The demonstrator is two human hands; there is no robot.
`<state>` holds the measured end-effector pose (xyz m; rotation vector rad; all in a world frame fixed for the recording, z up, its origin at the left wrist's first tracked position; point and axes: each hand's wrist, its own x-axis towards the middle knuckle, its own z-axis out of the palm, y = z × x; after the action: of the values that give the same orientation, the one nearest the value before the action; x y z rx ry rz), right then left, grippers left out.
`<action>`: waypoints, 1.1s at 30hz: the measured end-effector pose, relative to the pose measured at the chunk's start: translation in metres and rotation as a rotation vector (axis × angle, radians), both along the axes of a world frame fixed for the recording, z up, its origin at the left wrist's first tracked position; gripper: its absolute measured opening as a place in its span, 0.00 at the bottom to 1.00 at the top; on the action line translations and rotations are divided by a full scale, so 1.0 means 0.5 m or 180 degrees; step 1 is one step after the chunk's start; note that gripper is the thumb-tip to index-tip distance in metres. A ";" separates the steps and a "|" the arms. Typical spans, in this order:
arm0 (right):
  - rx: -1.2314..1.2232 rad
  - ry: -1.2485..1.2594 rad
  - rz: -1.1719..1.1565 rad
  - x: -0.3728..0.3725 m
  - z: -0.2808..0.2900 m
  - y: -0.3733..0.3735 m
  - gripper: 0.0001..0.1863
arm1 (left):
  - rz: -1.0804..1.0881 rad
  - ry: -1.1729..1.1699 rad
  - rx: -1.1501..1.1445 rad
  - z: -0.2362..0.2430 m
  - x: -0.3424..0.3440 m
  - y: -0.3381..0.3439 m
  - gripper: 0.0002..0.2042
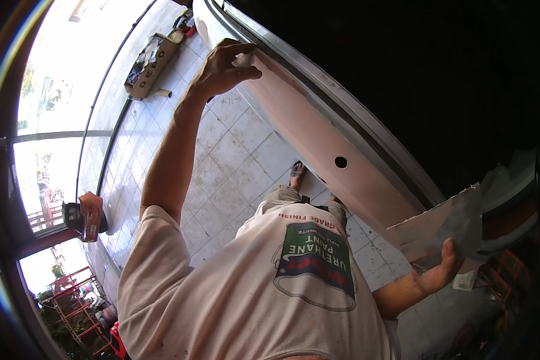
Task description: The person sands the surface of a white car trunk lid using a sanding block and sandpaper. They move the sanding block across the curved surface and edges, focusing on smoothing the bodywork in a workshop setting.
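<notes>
A long pinkish car body panel [294,111] with a round dark hole [341,162] runs diagonally from the upper middle to the lower right. At its upper end is my left hand [225,71], thumb and fingers curled round a small crumpled whitish piece [243,60] whose kind I cannot make out. My right hand [441,267] is at the lower right, thumb raised, closed on a tan sheet [435,219] with a ragged upper edge. Cloudy translucent film [495,189] hangs beside that sheet. The right fingers are mostly hidden behind it.
Tiled floor [222,150] lies below, with my feet [297,171] near the panel. A cardboard box [150,66] full of odds and ends stands at the upper left, a short cardboard roll [164,93] beside it. Red metal framing [507,276] is at the lower right.
</notes>
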<state>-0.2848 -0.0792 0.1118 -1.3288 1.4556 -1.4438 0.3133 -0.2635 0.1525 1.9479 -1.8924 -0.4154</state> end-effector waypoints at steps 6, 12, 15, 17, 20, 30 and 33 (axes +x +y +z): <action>0.0016 0.0126 0.0034 -0.012 0.010 0.001 0.44 | 0.0128 0.0148 0.0031 -0.006 -0.033 0.016 0.35; -0.0331 0.0104 0.0209 -0.016 0.001 -0.036 0.26 | 0.0222 -0.0133 -0.0419 -0.029 -0.175 0.106 0.36; -0.0235 -0.0492 0.0201 0.006 0.018 -0.065 0.19 | 0.0149 -0.0356 -0.0374 -0.019 -0.264 0.147 0.40; -0.0427 -0.0434 0.0285 0.018 0.014 -0.077 0.17 | 0.0091 -0.0357 -0.0386 -0.017 -0.292 0.169 0.41; -0.0553 -0.0477 0.0353 0.031 0.014 -0.084 0.16 | -0.0348 -0.0076 -0.0302 -0.004 -0.268 0.167 0.40; -0.0531 0.0006 0.0234 0.057 0.032 -0.060 0.20 | 0.0074 -0.0072 -0.0052 0.011 0.018 -0.007 0.36; -0.0189 -0.0547 0.0141 0.072 0.062 -0.058 0.20 | 0.0043 0.0069 0.0078 0.003 0.020 -0.011 0.36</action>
<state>-0.2489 -0.1083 0.1428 -1.2318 1.2739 -1.5425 0.3231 -0.2692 0.1541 1.9626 -1.8682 -0.4560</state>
